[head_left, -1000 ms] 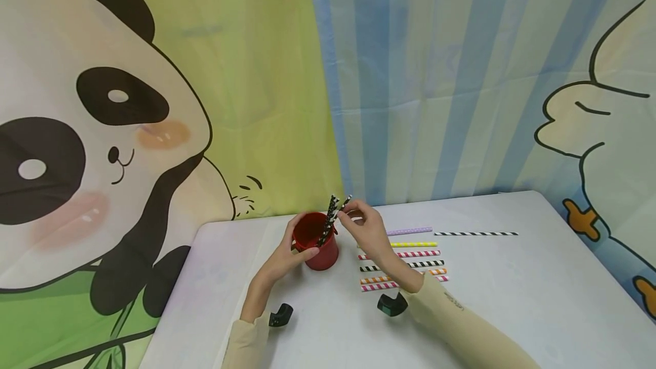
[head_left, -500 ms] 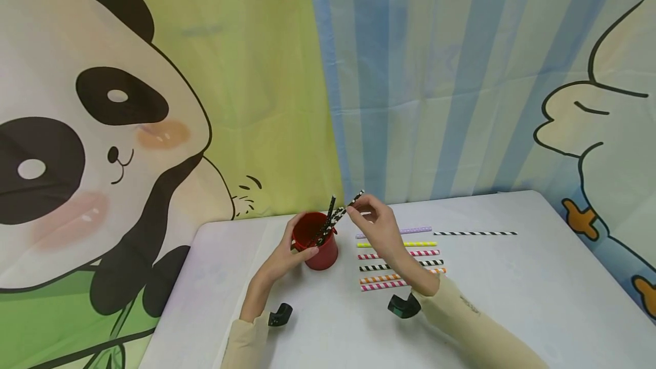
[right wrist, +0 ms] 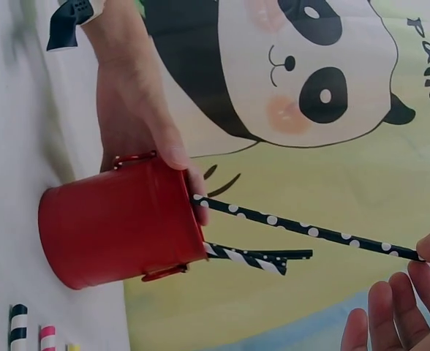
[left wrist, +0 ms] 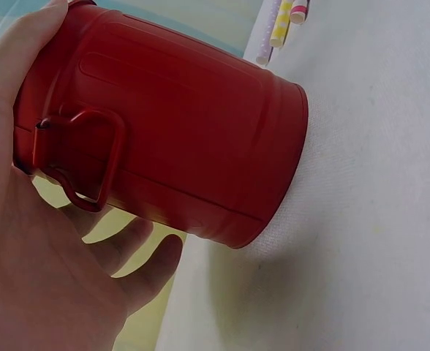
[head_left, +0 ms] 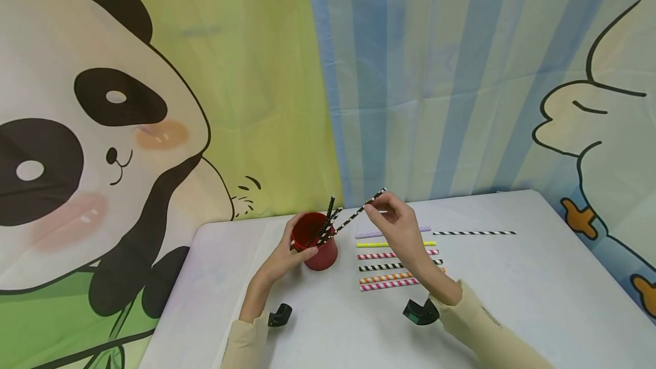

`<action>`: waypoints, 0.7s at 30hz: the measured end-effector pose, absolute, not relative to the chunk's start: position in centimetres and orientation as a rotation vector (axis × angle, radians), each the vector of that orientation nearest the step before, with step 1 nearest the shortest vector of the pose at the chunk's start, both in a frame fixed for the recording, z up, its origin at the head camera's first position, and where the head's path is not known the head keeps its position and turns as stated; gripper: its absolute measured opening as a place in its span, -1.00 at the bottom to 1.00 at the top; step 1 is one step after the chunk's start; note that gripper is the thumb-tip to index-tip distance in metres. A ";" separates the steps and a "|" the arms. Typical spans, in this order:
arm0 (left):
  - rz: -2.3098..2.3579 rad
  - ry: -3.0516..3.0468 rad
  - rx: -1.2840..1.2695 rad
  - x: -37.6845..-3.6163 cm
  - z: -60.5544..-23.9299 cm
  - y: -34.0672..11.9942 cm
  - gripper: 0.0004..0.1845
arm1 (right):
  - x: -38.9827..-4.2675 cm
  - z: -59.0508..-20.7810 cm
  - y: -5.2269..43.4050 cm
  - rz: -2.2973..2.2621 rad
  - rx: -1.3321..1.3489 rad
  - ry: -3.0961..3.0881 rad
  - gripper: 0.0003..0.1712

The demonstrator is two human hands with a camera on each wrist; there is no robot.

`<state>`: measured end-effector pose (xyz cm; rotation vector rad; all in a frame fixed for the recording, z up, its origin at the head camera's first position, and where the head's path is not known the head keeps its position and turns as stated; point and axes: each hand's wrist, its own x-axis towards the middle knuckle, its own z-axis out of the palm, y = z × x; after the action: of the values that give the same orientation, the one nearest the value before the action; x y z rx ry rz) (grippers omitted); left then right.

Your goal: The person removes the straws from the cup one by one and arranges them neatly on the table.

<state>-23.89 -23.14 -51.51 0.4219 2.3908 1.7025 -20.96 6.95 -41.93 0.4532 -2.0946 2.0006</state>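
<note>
A small red metal bucket (head_left: 324, 258) stands on the white table, its side handle (left wrist: 102, 157) showing in the left wrist view. My left hand (head_left: 282, 256) holds the bucket near its rim, thumb on the near side. My right hand (head_left: 402, 233) pinches the upper end of a black paper straw with white dots (right wrist: 310, 231). That straw slants up to the right, and its lower end is at the bucket's mouth. Several other black-and-white straws (right wrist: 255, 257) lean out of the bucket, one striped and another with tiny dots.
Right of the bucket, several patterned straws lie in a row, among them a yellow one (head_left: 394, 244), an orange-striped one (head_left: 384, 278) and a pink-striped one (head_left: 386, 285). A black-and-white striped straw (head_left: 474, 233) lies farther right. Printed curtains (head_left: 266, 101) hang behind the table.
My right hand has moved right, drawing the top of the dotted straw away from the other straws. My left hand and the bucket have stayed in place.
</note>
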 end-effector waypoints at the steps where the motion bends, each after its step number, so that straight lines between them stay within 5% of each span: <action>1: 1.701 2.393 0.425 -23.9 -51.5 -23.2 -0.06 | -20.8 -41.9 7.1 1.998 0.447 -2.093 -0.80; 21: 1.703 2.377 0.427 -23.9 -51.5 -23.2 -0.06 | -20.8 -42.8 10.4 1.752 0.521 -2.251 -0.85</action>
<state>-23.93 -23.20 -51.52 0.4269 2.3768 1.7029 -20.76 10.45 -42.83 0.5212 -2.2508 1.7525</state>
